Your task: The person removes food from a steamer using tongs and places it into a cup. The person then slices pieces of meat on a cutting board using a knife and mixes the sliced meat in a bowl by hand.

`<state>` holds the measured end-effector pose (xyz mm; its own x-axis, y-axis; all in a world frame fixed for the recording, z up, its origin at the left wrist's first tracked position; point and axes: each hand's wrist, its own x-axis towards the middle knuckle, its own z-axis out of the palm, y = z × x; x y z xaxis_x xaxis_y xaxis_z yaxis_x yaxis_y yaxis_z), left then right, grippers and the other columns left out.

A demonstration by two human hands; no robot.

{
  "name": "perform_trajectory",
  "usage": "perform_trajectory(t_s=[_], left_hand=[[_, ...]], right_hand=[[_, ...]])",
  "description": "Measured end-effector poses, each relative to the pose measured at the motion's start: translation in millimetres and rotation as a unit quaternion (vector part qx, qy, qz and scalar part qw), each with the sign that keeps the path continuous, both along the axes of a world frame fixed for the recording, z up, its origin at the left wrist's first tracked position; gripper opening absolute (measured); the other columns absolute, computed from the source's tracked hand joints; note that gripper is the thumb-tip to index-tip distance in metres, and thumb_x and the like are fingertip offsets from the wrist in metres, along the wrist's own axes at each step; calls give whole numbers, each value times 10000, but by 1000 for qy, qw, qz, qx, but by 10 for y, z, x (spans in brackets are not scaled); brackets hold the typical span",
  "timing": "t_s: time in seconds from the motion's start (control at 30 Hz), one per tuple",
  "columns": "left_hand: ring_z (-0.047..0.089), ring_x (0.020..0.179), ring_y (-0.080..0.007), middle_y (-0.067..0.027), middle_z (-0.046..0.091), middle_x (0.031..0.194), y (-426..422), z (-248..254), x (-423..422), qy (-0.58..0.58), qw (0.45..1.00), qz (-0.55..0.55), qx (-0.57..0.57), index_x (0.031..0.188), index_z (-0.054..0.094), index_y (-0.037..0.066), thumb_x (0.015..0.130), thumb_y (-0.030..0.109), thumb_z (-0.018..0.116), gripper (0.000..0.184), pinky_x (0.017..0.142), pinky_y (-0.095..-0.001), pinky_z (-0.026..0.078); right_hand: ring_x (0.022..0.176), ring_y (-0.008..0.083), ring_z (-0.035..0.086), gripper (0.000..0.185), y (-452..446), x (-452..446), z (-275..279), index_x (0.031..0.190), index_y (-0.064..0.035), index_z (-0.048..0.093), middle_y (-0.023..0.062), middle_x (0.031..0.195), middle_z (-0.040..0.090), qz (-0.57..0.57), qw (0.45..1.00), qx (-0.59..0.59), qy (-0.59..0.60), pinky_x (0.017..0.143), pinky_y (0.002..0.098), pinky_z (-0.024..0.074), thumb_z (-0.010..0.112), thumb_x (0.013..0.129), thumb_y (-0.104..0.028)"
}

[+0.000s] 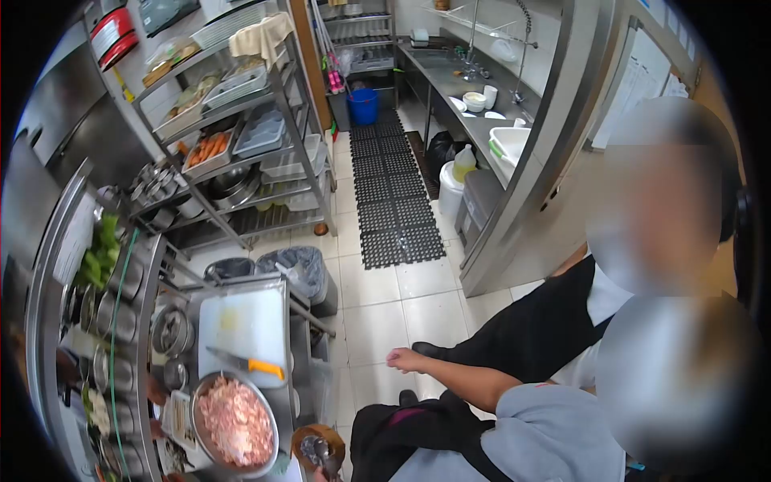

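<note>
At the bottom edge, what looks like my right hand [320, 475] shows only as a sliver of fingers. It is nearest a brown round container [303, 440] with a metal spoon or ladle [324, 451] in it; whether it grips that is unclear. My left hand is not in view. A large steel bowl [274, 438] heaped with pale pink raw meat [234, 419] stands on the steel counter to the left. Behind it lies a knife with an orange handle [266, 369], beside a white cutting board [243, 318].
A co-worker's bare arm [470, 381] and dark apron [405, 438] are close on the right, with another person behind. Food pans [116, 313] line the rack at left. Lined bins [309, 273], black floor mats [393, 197], shelving [293, 173] and a sink counter [438, 68] lie ahead.
</note>
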<state>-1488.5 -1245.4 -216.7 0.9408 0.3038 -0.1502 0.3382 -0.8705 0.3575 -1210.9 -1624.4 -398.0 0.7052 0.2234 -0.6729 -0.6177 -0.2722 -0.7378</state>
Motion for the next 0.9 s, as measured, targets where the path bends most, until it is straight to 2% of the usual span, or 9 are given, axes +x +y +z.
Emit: perform_trajectory(t_s=[0.1, 0.13, 0.2, 0.37, 0.47, 0.6, 0.77, 0.87, 0.9], left_hand=[[702, 983, -328, -225, 694, 1196, -351, -116, 1036, -100, 984, -98, -107, 1315, 621, 136, 914, 71, 626, 407, 822, -468, 544], [702, 983, -328, -225, 694, 1196, -533, -77, 1480, -101, 983, -107, -109, 1315, 621, 136, 914, 71, 626, 407, 822, -468, 544], [691, 853, -463, -231, 708, 894, -917, 26, 2429, -203, 951, -172, -159, 1170, 628, 53, 778, -24, 644, 400, 732, -515, 535], [699, 842, -405, -174, 707, 922, -1513, -11, 4460, -193, 919, -312, -143, 1124, 655, 65, 859, 56, 705, 271, 708, -459, 558], [698, 835, -396, -167, 707, 935, -1903, 190, 5610, -183, 882, -407, -150, 1123, 659, 78, 866, 76, 715, 263, 689, -467, 555], [691, 810, -402, -158, 701, 932, -2591, 332, 6933, -159, 816, -538, -140, 1171, 640, 106, 886, 146, 723, 300, 677, -491, 552], [696, 783, -384, -165, 707, 937, -3802, 808, 8378, -174, 727, -641, -176, 1241, 617, 115, 887, 173, 745, 381, 672, -479, 551], [695, 719, -337, -168, 709, 889, -4141, 1007, 8895, -117, 816, -507, -251, 1261, 620, 91, 878, 161, 778, 420, 669, -403, 546], [681, 702, -331, -165, 707, 863, -4166, 750, 9149, -196, 803, -489, -278, 1231, 635, 71, 857, 153, 786, 411, 675, -397, 544]], right_hand=[[995, 170, 648, 441, 138, 761, 351, 1294, -130, 640, 30, 1202, 668, 53, 997, 63, 3, 805, 374, 582, 673, 971, -429], [995, 170, 648, 441, 159, 989, 542, 1294, -130, 640, 30, 1202, 668, 44, 997, 61, 1, 805, 374, 582, 673, 971, -429], [990, 188, 646, 550, 129, 1419, 924, 1353, -129, 616, 44, 1222, 654, 59, 986, 159, -3, 818, 388, 584, 640, 981, -534], [1020, 209, 656, 617, -499, 2565, 1437, 1379, -123, 618, 76, 1252, 656, 6, 978, 208, 22, 836, 396, 591, 633, 970, -585], [1072, 271, 638, 673, -1106, 3095, 1659, 1330, -91, 645, 102, 1224, 663, -72, 983, 148, -83, 860, 445, 591, 598, 954, -646], [844, 121, 657, 496, -1803, 3694, 1947, 1193, -40, 684, 48, 1032, 678, -124, 982, 102, -103, 715, 306, 613, 743, 912, -445], [834, 189, 693, 325, -2966, 4422, 1920, 1103, -16, 684, 74, 1010, 687, -383, 894, 212, -97, 738, 356, 620, 712, 901, -269], [972, 244, 685, 265, -3982, 4968, 1740, 1117, -37, 677, 124, 1133, 665, -500, 818, 239, -157, 866, 421, 613, 678, 927, -222], [960, 248, 682, 258, -4293, 5160, 1930, 1107, -43, 675, 125, 1152, 648, -556, 783, 219, -174, 890, 430, 613, 677, 922, -222]])
